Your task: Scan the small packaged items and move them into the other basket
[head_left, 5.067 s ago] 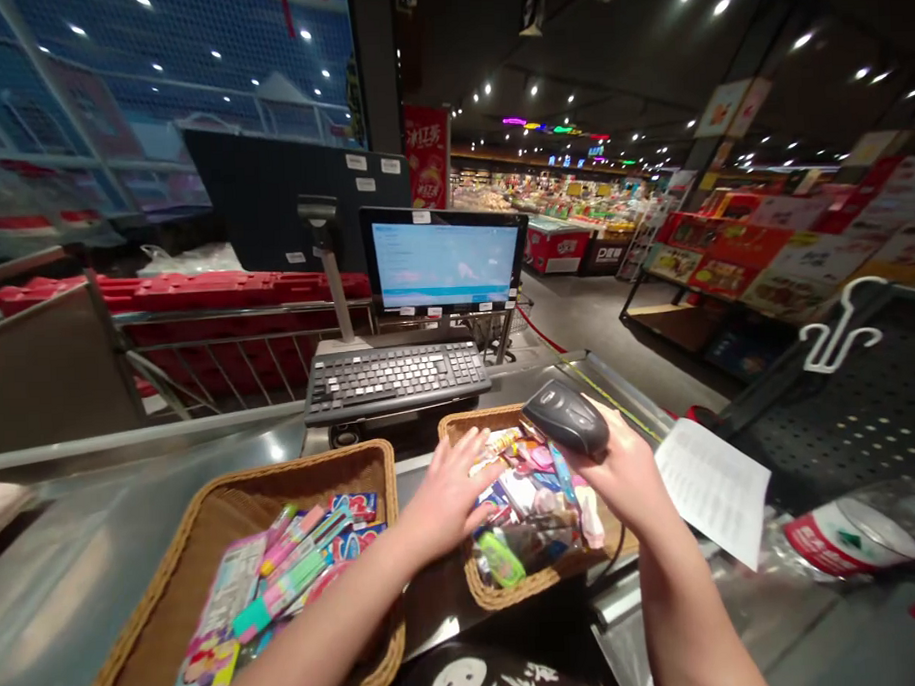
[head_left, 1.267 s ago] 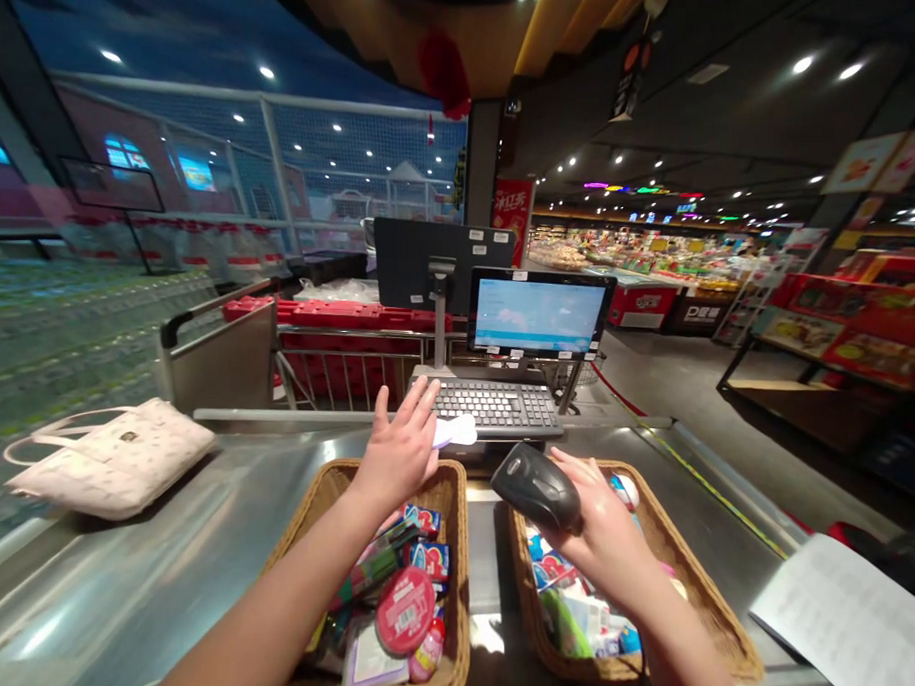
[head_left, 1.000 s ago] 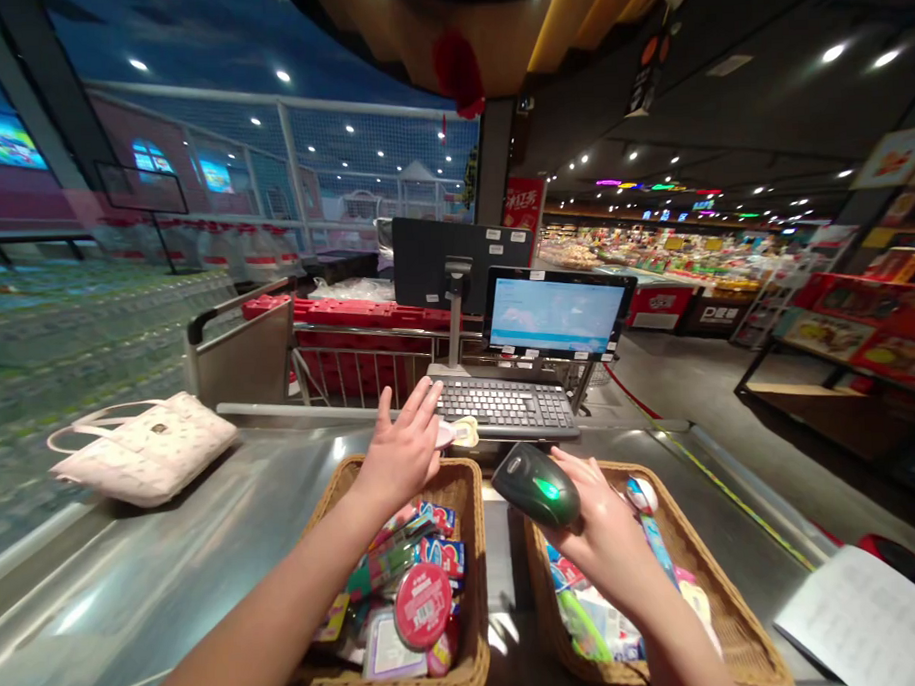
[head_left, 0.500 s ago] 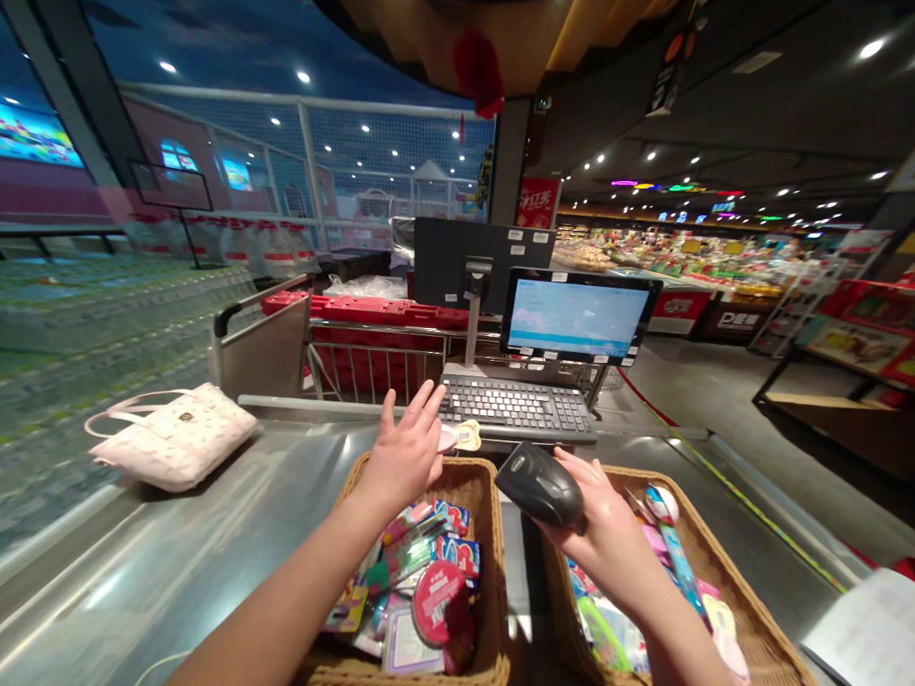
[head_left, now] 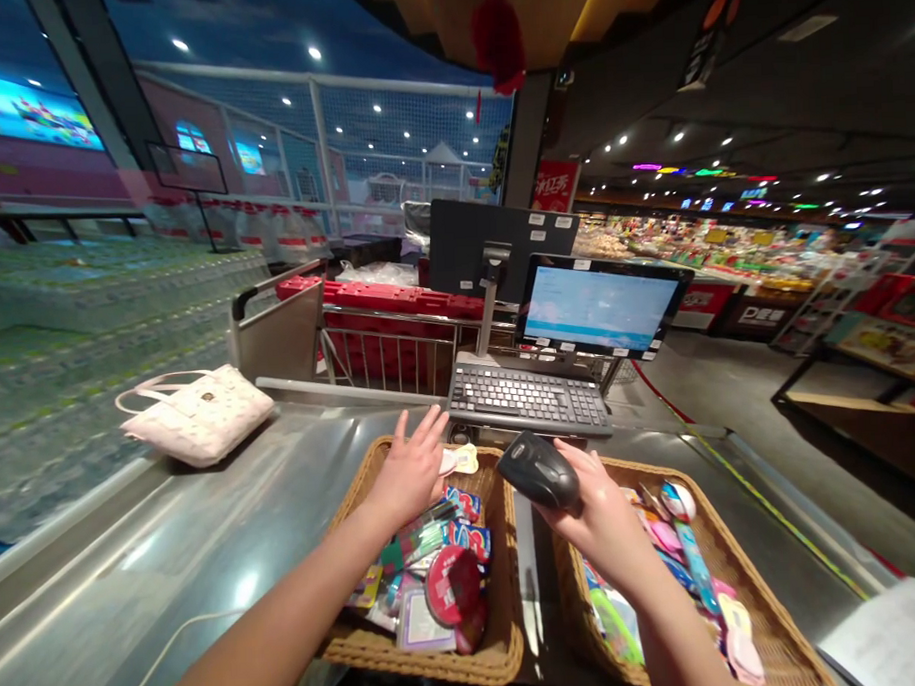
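Scanner in the right hand, small pale item in the left

From where I stand, the black scanner (head_left: pixel 538 470) sits over the gap between two wicker baskets, wrapped by the grip of the right hand (head_left: pixel 598 503). Its nose is turned towards the left hand (head_left: pixel 411 470), which holds a small pale item (head_left: pixel 462 459) by one end, upper fingers spread and the rest of it poking out sideways. I'd guess it is pinched that way to leave its face uncovered and turned to the scanner; the thumb's exact contact I can't make out.

The left basket (head_left: pixel 503 541), under the left hand, carries a red round tub (head_left: pixel 443 584) and bright packets. The right basket (head_left: pixel 752 578), partly hidden by the right forearm, holds a blue wand (head_left: pixel 694 550) among other small goods. Standing side by side, they probably spare each hand a long reach.

Both rest on a shiny metal table (head_left: pixel 283 499). A keyboard (head_left: pixel 530 395) lies just beyond, below a lit screen (head_left: pixel 602 306) tilted this way, likely for easy reading. A pale handbag (head_left: pixel 205 417) sits well off to the left, a white sheet (head_left: pixel 892 633) at the near right. Behind, dim supermarket aisles glow under ceiling spots.
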### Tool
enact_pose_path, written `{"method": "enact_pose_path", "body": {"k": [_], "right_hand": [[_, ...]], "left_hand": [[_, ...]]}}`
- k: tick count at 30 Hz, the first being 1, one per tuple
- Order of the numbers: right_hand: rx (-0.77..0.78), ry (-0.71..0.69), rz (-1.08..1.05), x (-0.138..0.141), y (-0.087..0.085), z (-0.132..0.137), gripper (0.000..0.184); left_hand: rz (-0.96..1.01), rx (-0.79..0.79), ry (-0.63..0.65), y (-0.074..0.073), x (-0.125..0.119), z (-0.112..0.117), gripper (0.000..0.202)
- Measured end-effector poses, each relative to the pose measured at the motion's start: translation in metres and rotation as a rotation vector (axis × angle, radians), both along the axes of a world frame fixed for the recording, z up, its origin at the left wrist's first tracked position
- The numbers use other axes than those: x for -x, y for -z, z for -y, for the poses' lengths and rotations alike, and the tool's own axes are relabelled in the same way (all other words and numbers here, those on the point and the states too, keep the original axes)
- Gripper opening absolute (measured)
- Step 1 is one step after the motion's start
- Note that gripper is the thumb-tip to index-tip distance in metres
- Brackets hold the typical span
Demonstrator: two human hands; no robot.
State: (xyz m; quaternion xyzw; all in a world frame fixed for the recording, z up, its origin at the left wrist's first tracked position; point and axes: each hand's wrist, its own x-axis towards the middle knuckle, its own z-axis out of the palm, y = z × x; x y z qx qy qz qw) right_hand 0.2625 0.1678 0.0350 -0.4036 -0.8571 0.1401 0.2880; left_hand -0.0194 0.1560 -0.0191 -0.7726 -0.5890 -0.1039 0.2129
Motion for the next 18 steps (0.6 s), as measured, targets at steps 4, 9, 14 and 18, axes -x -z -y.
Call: {"method": "enact_pose_path", "body": {"k": [4,9,14,18], "right_hand": [[0.022,-0.004,0.016,0.004,0.000,-0.001,0.030],[0.037,-0.023,0.009,0.006,0.003,-0.003,0.028],[0.050,-0.020,0.006,0.004,0.007,-0.005,0.027],[0.113,-0.002,0.030,0.004,0.007,-0.004,0.026]], "left_hand": [[-0.008,0.049,0.001,0.021,0.004,-0.003,0.032],[-0.020,0.107,0.011,0.037,0.004,-0.007,0.029],[-0.030,0.149,0.031,0.053,0.002,-0.013,0.027],[-0.029,0.225,0.052,0.062,-0.003,-0.019,0.025]]}}
